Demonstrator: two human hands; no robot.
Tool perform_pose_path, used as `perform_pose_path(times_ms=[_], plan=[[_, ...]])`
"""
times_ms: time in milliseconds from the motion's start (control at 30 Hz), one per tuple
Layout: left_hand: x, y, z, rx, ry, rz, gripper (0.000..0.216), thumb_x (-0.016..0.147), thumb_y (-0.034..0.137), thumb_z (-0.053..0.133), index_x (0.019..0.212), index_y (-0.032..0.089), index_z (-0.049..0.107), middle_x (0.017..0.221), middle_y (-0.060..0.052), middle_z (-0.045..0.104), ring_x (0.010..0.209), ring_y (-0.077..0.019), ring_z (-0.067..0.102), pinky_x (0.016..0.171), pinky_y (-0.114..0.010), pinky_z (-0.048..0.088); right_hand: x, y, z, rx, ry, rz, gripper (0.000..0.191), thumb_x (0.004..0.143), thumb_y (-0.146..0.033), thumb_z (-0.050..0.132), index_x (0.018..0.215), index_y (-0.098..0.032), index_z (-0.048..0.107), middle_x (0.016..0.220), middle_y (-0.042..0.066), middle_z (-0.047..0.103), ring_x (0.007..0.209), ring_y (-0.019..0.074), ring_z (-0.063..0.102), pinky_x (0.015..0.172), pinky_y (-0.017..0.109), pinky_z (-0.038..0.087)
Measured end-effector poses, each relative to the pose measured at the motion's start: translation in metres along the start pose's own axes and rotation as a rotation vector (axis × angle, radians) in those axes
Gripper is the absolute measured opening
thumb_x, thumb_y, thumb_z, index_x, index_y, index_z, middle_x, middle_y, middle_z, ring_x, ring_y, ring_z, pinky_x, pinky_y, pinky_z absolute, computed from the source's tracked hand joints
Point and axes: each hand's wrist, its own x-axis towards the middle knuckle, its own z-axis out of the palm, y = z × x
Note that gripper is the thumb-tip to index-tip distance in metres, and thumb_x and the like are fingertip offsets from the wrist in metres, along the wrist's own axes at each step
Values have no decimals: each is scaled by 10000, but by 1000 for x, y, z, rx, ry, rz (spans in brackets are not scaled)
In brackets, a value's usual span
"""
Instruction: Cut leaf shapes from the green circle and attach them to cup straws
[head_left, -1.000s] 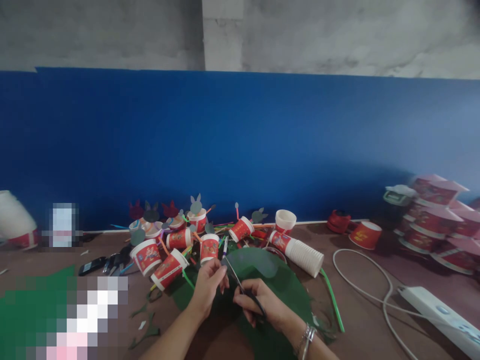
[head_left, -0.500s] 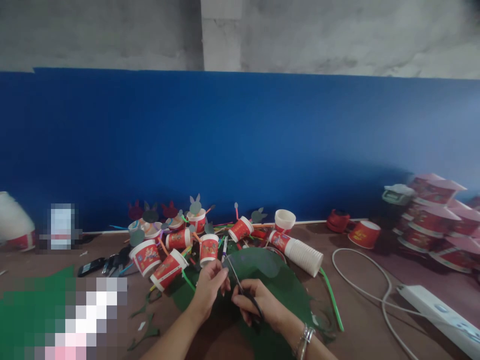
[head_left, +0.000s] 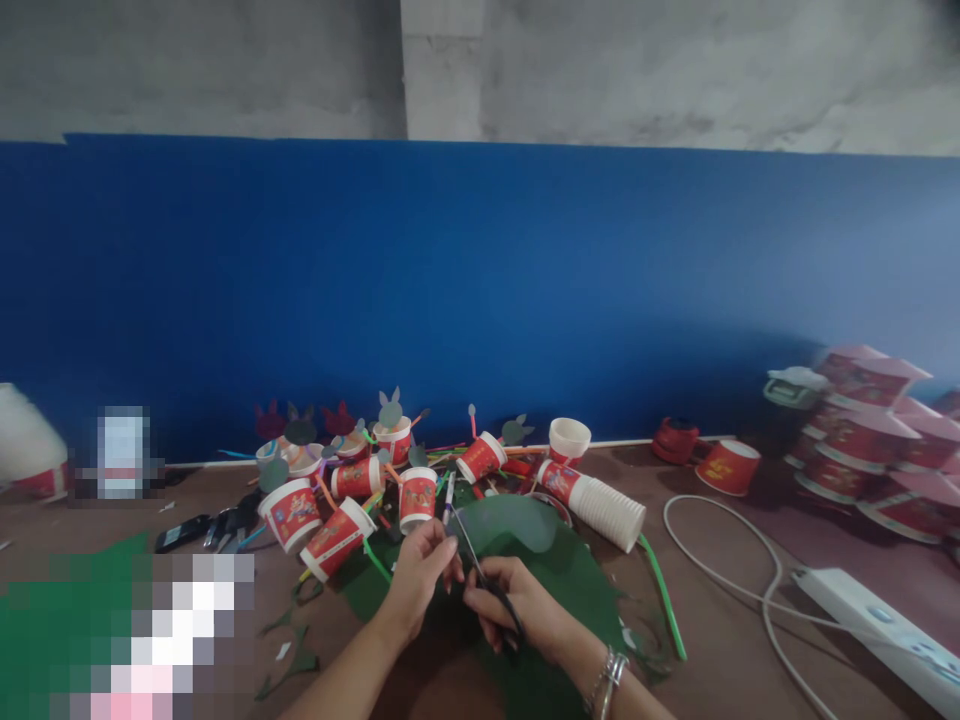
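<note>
My right hand [head_left: 510,605] is closed round black-handled scissors [head_left: 480,572], blades pointing up and left over a large dark green sheet [head_left: 570,590] lying on the brown table. My left hand [head_left: 420,570] pinches an edge of the green sheet right at the scissor tips. A silver bracelet sits on my right wrist. Just beyond my hands lies a heap of red paper cups [head_left: 352,495] with coloured straws and cut-out shapes stuck in them.
A lying stack of white cups [head_left: 607,510] rests right of the heap. A green straw [head_left: 664,600], a white cable [head_left: 742,590] and a power strip [head_left: 877,625] lie to the right. Stacked red bowls [head_left: 870,440] stand far right. Green offcuts [head_left: 289,650] lie to the left. A blue wall panel runs behind.
My hands have drawn slightly closer together and the scissors have shifted a little along the green sheet. Everything else stays put.
</note>
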Motion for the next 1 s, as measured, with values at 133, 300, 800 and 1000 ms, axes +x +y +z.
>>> perform_pose_path(times_ms=[133,300,800,1000], plan=[[-1,0,0,-8,-19,-6,267,711,371,616,634,191,434,438,34,561,387,-87,460,401,-191,299,-1,0,1,-25,3,28,375,690,-490,649,788,-146,539,451,-60,541,329,53,448,297,128,289],[-2,1,1,-14,-37,-18,251,714,357,610,644,187,439,435,36,562,381,-78,446,404,-188,299,-1,0,3,-29,8,23,358,720,-466,625,854,-141,556,469,-64,543,347,56,468,300,124,307],[-3,6,1,-30,-70,-35,255,702,356,622,647,188,438,438,27,573,383,-84,456,400,-188,298,0,-1,2,-22,39,13,371,675,-487,669,740,-147,537,419,-74,506,317,47,424,293,132,259],[-3,6,1,-40,-99,-57,266,679,354,638,648,191,430,461,11,604,397,-99,500,408,-193,325,-1,-1,-2,-57,37,26,370,685,-488,655,759,-134,577,425,-70,505,328,46,422,309,137,255]])
